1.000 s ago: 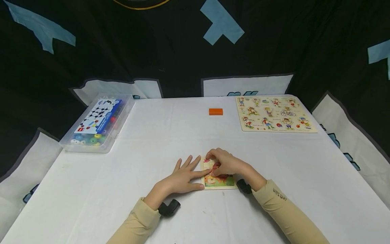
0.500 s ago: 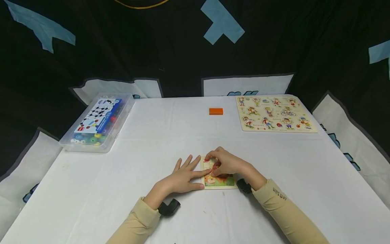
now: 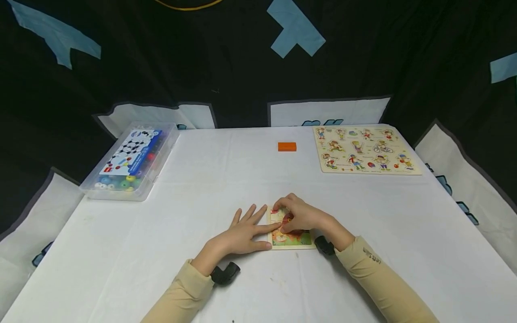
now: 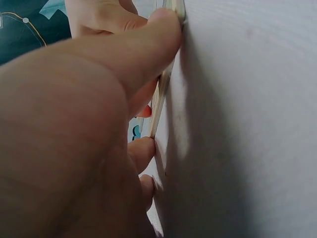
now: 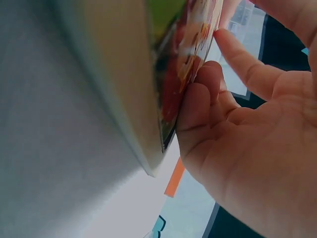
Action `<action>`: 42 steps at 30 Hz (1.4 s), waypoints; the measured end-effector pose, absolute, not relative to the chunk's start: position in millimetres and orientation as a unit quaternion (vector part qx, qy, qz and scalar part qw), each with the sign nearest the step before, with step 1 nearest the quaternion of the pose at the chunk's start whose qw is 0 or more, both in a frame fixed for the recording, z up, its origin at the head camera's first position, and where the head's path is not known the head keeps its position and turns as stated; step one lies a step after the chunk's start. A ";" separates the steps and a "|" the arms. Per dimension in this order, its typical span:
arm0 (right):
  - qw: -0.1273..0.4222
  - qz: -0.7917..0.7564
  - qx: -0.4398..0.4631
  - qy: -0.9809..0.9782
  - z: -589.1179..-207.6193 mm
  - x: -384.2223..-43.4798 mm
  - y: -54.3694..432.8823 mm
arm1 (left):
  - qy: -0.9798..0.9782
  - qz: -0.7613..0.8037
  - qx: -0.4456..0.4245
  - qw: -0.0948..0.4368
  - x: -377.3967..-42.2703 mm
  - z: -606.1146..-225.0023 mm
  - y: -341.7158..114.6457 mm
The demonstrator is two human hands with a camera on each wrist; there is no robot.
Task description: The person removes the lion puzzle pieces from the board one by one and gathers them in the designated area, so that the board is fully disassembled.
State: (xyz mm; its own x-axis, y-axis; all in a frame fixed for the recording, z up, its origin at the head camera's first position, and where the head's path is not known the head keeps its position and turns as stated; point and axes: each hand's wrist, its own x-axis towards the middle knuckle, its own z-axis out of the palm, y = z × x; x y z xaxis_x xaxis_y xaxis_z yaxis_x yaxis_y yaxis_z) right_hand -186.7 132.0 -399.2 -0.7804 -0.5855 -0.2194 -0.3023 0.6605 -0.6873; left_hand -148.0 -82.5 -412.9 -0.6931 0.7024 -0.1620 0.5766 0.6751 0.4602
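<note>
A small picture puzzle (image 3: 291, 242) in a pale wooden frame lies flat before the person. My left hand (image 3: 241, 235) is spread on the table at its left side, index finger reaching onto the picture and thumb at the near left corner. Over the picture's upper right, my right hand (image 3: 302, 216) bends its fingers and thumb down onto it. The right wrist view shows curled fingertips (image 5: 194, 101) against the red printed surface; I cannot tell whether they pinch a piece. The left wrist view has the thumb (image 4: 153, 42) on the frame's edge.
An orange block (image 3: 287, 146) lies beyond the puzzle. At the back right is a larger wooden board (image 3: 365, 150) with printed children figures. On the left stands a clear plastic case (image 3: 131, 161) of coloured balls. White cloth covers the table (image 3: 194, 179); dark curtains hang behind.
</note>
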 end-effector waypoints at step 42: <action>0.263 -0.371 -0.252 0.855 -396.7 -184.3 134.4 | 0.899 0.194 0.354 0.170 -150.0 -414.2 -82.7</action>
State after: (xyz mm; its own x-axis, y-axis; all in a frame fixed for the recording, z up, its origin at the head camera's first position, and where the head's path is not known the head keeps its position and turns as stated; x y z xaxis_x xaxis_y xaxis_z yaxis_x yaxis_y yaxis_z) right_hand -184.3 134.4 -396.7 -0.7350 -0.6255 -0.2619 -0.2363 0.5982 -0.7657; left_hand -150.0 -82.7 -414.2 -0.6918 0.7019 -0.1694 0.5698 0.6748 0.4690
